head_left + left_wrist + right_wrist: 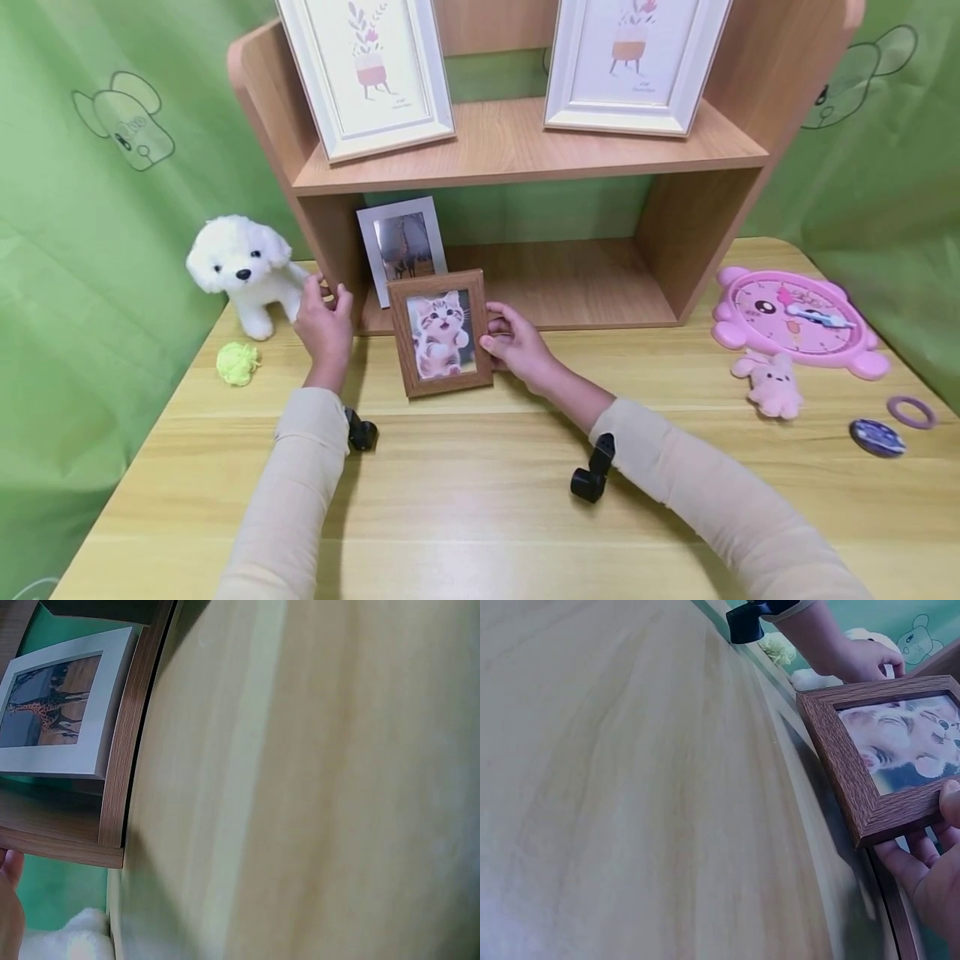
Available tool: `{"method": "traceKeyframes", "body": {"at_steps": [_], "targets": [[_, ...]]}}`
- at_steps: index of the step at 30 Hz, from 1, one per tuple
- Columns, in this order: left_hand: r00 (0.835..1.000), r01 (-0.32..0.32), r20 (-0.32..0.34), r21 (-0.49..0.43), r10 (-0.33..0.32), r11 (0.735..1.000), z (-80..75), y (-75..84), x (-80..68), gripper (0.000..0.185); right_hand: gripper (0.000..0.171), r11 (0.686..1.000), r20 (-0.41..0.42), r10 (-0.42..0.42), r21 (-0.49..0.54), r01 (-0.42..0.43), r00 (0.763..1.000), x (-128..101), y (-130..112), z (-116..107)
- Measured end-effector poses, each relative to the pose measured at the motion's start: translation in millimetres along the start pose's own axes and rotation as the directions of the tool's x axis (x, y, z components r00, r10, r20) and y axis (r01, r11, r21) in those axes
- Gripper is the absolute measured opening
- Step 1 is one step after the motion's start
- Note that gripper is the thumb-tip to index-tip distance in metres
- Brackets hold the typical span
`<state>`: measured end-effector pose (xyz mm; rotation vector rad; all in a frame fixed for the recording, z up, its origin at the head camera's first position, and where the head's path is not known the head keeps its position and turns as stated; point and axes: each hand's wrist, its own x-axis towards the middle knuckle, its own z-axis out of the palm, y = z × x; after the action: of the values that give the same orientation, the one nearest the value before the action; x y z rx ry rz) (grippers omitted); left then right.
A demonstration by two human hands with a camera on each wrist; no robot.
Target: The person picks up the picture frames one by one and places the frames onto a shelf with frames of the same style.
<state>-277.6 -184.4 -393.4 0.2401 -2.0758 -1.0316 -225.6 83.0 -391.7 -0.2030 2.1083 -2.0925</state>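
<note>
My right hand pinches the right edge of a brown wooden photo frame with a kitten picture, thumb on the front and fingers behind. The frame is upright, tilted slightly, in front of the shelf's lower compartment. Behind it, a white photo frame with a giraffe picture leans at the left inside that compartment. My left hand is by the shelf's left side panel, next to a white plush dog. Its fingers are loosely bent, with fingertips at the panel in the left wrist view; whether they press it is unclear.
On the wooden shelf's upper board stand two white frames with plant prints. A green yarn ball lies at left. At right are a pink toy clock, pink plush, purple ring and blue disc.
</note>
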Motion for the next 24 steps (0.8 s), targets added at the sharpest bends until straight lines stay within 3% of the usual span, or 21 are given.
{"method": "traceKeyframes", "body": {"at_steps": [8, 24], "targets": [[1.0, 0.015, 0.011, 0.014, -0.015, 1.0, 0.4, -0.5, 0.6, 0.026, 0.054, 0.999, -0.002, -0.009, 0.039, 0.009, 1.0, -4.7, -7.1, -7.1], [1.0, 0.015, 0.027, -0.005, -0.015, 1.0, -0.1, -1.1, 1.2, 0.025, 0.054, 0.999, -0.05, -0.053, 0.0, 0.053, 0.997, -9.5, -21.3, -39.1]]}}
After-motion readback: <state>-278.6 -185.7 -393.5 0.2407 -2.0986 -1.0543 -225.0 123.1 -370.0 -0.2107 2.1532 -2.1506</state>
